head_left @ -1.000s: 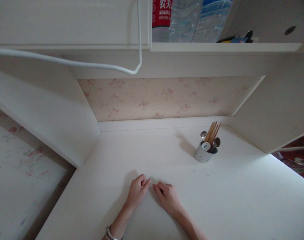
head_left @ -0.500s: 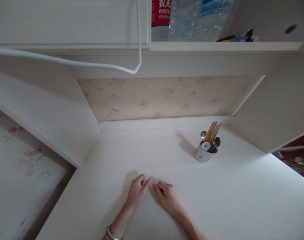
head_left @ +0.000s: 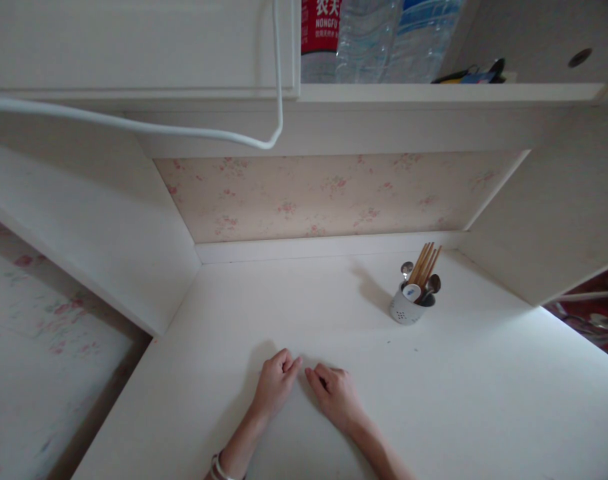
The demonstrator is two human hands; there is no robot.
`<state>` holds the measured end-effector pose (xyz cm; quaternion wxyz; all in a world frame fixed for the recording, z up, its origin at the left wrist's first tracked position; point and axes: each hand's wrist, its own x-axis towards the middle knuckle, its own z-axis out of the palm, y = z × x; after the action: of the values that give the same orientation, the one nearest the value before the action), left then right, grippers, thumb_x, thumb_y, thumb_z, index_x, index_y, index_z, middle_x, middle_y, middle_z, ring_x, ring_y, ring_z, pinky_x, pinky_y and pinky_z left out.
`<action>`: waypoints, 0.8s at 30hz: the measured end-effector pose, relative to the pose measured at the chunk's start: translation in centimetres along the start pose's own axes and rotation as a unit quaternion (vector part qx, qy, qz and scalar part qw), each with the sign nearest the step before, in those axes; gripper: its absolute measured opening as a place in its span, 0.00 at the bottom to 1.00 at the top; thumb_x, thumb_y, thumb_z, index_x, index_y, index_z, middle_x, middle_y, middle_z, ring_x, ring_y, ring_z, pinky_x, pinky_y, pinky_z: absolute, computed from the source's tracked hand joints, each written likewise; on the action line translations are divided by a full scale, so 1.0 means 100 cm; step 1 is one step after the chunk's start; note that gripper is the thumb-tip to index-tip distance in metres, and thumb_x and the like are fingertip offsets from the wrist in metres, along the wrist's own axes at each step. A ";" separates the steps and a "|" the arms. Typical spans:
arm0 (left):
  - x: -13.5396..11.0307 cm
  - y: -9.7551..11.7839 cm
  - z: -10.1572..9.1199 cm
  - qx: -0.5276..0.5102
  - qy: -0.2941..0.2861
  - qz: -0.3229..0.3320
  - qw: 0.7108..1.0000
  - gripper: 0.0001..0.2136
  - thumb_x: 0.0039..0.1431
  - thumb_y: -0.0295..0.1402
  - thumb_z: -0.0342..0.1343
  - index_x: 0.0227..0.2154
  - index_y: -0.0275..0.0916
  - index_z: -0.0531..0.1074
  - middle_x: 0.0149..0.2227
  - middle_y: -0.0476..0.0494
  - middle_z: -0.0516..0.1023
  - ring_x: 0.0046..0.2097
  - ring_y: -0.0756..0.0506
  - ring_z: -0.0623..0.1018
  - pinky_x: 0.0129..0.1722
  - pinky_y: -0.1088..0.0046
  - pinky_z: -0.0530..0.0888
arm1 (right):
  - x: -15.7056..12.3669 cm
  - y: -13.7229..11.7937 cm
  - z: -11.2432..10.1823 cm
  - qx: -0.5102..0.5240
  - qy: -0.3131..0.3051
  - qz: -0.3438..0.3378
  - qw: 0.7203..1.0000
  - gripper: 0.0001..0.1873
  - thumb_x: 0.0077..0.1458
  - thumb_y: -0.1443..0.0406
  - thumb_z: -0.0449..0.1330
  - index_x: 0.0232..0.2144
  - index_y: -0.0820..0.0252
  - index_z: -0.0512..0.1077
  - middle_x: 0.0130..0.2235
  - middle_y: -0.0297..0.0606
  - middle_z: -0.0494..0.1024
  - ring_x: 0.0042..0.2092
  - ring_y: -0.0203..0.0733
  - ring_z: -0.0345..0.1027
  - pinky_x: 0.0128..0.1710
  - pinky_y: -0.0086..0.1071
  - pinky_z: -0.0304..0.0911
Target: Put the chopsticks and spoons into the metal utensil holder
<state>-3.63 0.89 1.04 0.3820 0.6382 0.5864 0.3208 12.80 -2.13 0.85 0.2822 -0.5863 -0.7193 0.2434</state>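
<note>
My left hand (head_left: 275, 381) rests on the white desk (head_left: 244, 300) in a loose fist, its thumb pointing toward the other hand. Close beside it, with a small gap between the thumbs, my right hand (head_left: 334, 395) lies curled the same way. Nothing shows in either hand. Beyond them to the right stands a perforated utensil holder (head_left: 407, 313), which is upright. It holds several wooden chopsticks (head_left: 424, 264), metal spoons (head_left: 433, 284) and a white spoon (head_left: 412, 292).
A white cable (head_left: 184, 128) hangs across the upper left, in front of the cabinet door (head_left: 134, 47). Plastic bottles (head_left: 369, 43) stand on the shelf above the desk. Side panels (head_left: 549, 200) bound the desk, and floral wallpaper (head_left: 309, 193) covers the back.
</note>
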 end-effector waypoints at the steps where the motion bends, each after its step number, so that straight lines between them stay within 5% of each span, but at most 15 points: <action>1: 0.000 0.000 0.000 0.001 0.000 0.001 1.000 0.20 0.58 0.47 0.50 0.19 0.42 0.52 0.20 0.57 0.53 0.25 0.51 0.58 0.27 0.75 0.56 | 0.000 0.000 0.000 0.000 0.000 0.000 1.000 0.24 0.65 0.55 0.48 0.19 0.59 0.66 0.19 0.31 0.68 0.22 0.33 0.57 0.24 0.29 0.45; 24: -0.001 0.000 0.000 -0.008 -0.002 0.001 1.000 0.20 0.58 0.47 0.50 0.19 0.42 0.52 0.20 0.57 0.52 0.25 0.51 0.58 0.27 0.75 0.55 | 0.000 0.000 0.003 0.045 -0.003 0.012 0.999 0.24 0.64 0.54 0.49 0.18 0.59 0.62 0.18 0.29 0.63 0.22 0.33 0.54 0.25 0.30 0.44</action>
<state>-3.63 0.76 1.01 0.3877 0.6365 0.5824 0.3245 12.62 -2.08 0.64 0.3033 -0.5810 -0.7013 0.2803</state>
